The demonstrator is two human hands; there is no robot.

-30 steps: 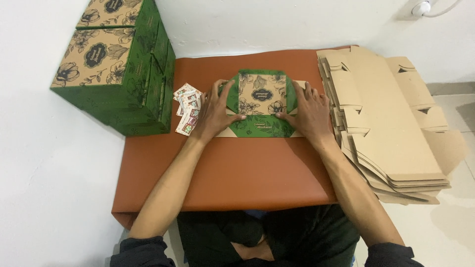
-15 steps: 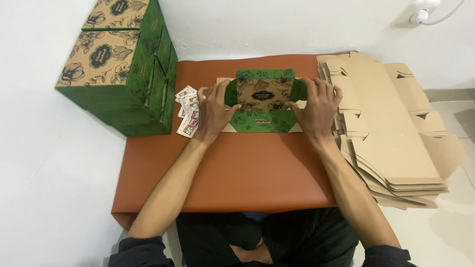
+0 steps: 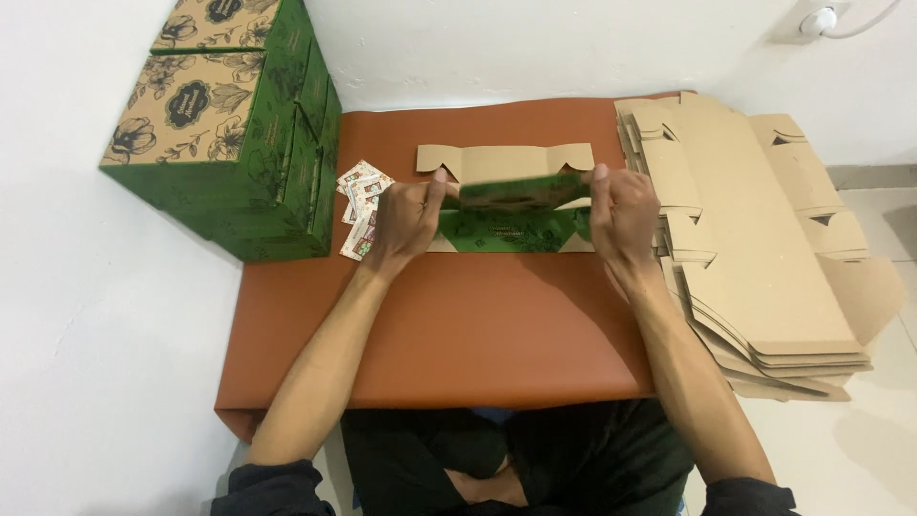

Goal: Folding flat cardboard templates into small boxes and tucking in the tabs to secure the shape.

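mid-fold at the tabletop point(image 3: 458, 334) centre: green printed box blank point(image 3: 511, 215) half raised, left hand point(image 3: 406, 222) and right hand point(image 3: 621, 215) each clamped on an end flap. finished green boxes point(image 3: 229, 134) stacked at ten o'clock, flat cardboard blanks point(image 3: 755, 239) waiting at three o'clock, small cards point(image 3: 361, 205) beside the left hand. plenty left, by the look of it.

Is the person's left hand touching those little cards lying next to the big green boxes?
Cannot tell. In the head view the left hand grips the green box blank, and its outer edge overlaps the small cards; whether it rests on them or hovers above is unclear.
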